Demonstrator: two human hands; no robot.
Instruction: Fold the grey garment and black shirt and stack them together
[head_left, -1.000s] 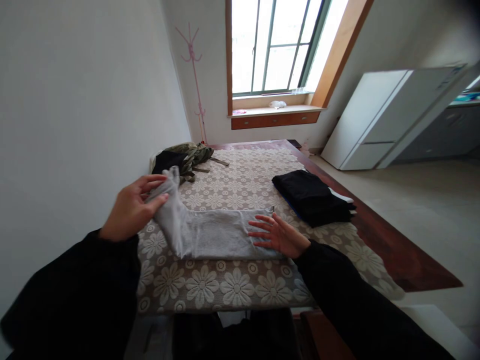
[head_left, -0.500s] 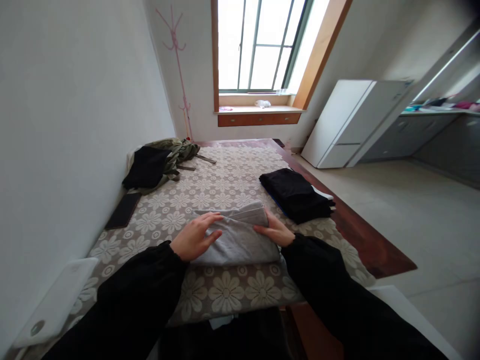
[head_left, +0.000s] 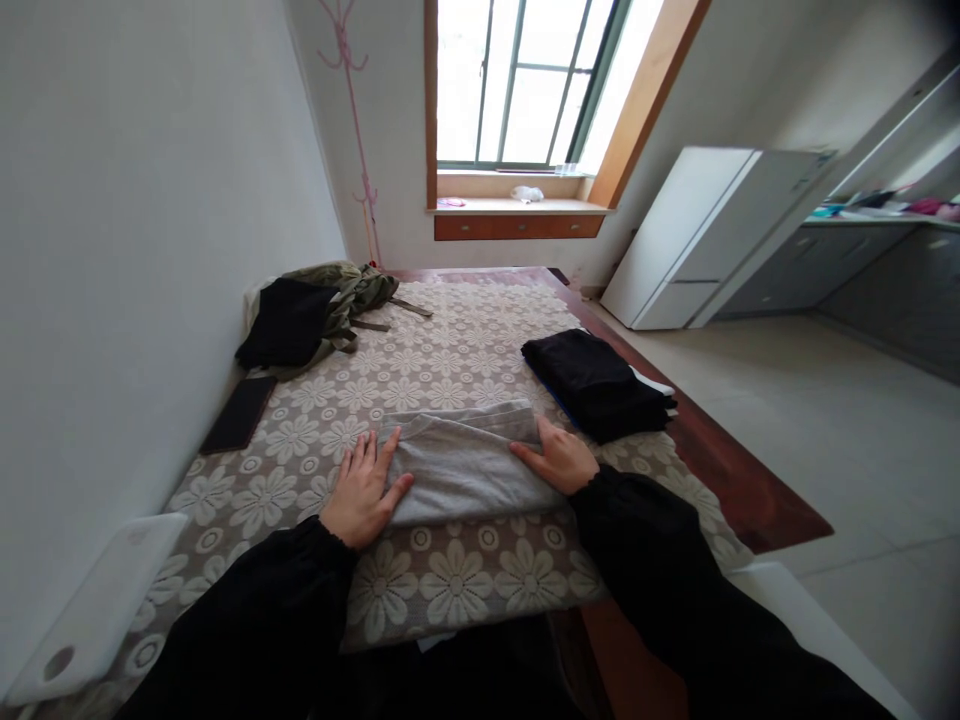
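A folded grey garment (head_left: pixel 469 465) lies flat near the front of the patterned tablecloth (head_left: pixel 450 585), slightly wrinkled on top. At its left edge rests my left hand (head_left: pixel 364 490), fingers spread, with the thumb and index finger touching the cloth. My right hand (head_left: pixel 559 455) lies along the right edge, its thumb on top of the fabric and apart from the index finger. Its other fingers are partly hidden. Beyond that hand sits a stack of folded dark clothes (head_left: pixel 596 385) with a little white showing at its right side.
An olive bag (head_left: pixel 367 290) with black cloth (head_left: pixel 289 322) on it lies against the left wall. A dark flat case (head_left: pixel 238 414) and a white board with a hole (head_left: pixel 97 610) are nearer me. The table's reddish edge (head_left: pixel 739 490) runs along the right.
My left hand has moved left and down from above the garment to its left edge, fingers now spread. The garment's top fold lies flatter, and my right hand has eased off the raised fold.
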